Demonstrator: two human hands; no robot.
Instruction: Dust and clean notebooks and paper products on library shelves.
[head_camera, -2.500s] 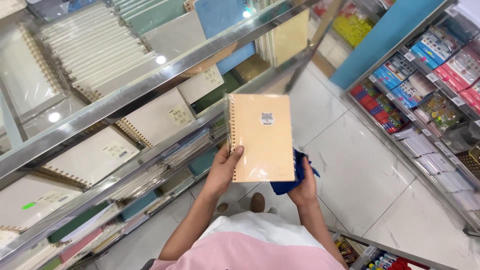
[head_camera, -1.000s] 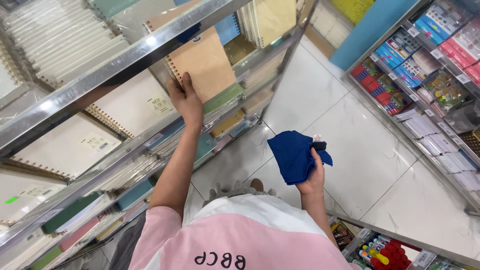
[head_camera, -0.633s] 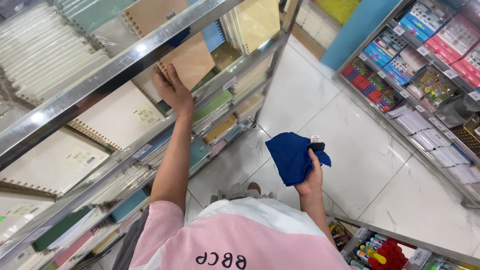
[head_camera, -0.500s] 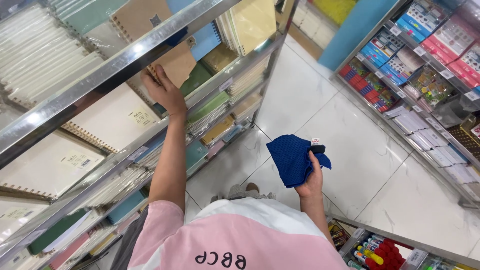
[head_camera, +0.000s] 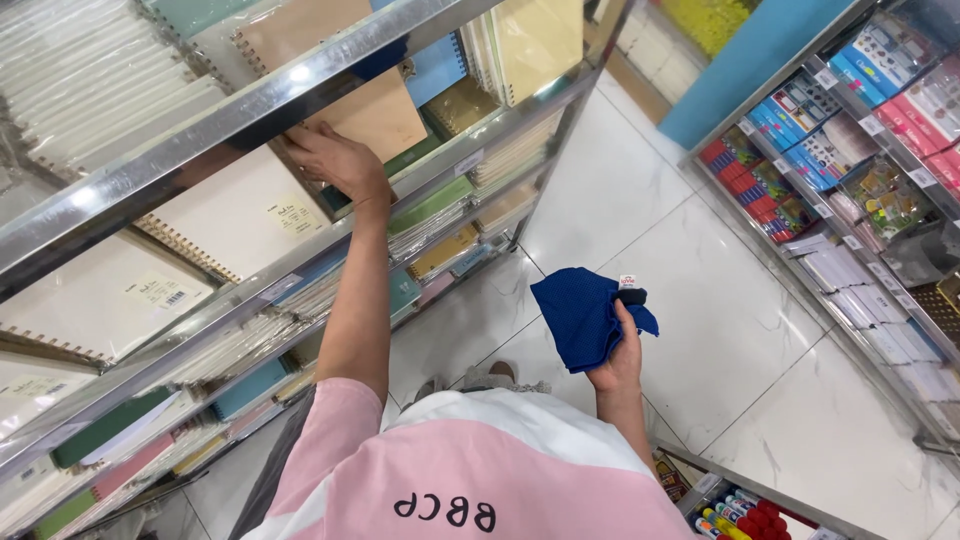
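The left hand (head_camera: 335, 158) reaches up into the metal shelf rack (head_camera: 200, 130) and rests against the lower edge of a tan spiral notebook (head_camera: 375, 108), fingers curled onto its bottom edge where it stands tilted on the shelf, just behind the shiny front rail. The notebook leans among others: a blue notebook (head_camera: 440, 62) just beside it toward the rack's right end, and a pale yellow notebook (head_camera: 540, 35) further along, near the rack's corner post. Cream spiral notebooks (head_camera: 270, 215) in clear wrap lie on the shelf below, under the forearm, and flatter stacks of green and tan pads (head_camera: 440, 205) fill the lower shelves. The right hand (head_camera: 618, 355) is held low over the white tiled floor (head_camera: 720, 300), well apart from the rack, its fingers closed around a folded blue cloth (head_camera: 580, 315) with a small dark object (head_camera: 632, 295) pinched at the top by the thumb. Along the floor's right edge runs another shelf of packaged goods (head_camera: 830, 150), and at the bottom edge a bin of coloured markers (head_camera: 745, 510) shows.
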